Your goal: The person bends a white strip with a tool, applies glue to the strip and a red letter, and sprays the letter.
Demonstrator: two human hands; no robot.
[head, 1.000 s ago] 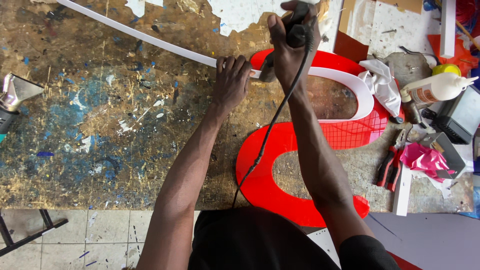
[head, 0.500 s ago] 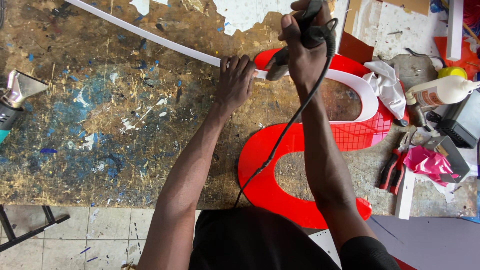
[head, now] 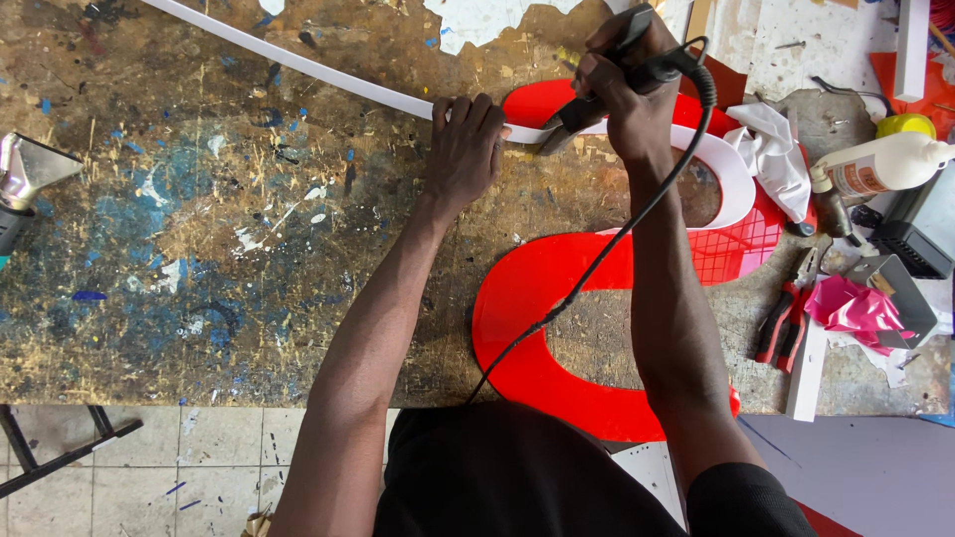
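At frame left, a heat gun [head: 25,184] lies on the paint-flecked table [head: 199,249]. Centre: the left hand [head: 463,149] presses flat, fingers together, on a white strip [head: 298,72] running from upper left. Right of it, the right hand [head: 632,89] is clamped round a corded tool [head: 597,99] over the red letter [head: 537,318]. Far right: pliers [head: 781,318].

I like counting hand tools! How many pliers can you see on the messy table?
1. A pair of red-handled pliers lies at the table's right side, beside the crumpled pink wrapper and right of the big red letter. More could be hidden under the clutter there.
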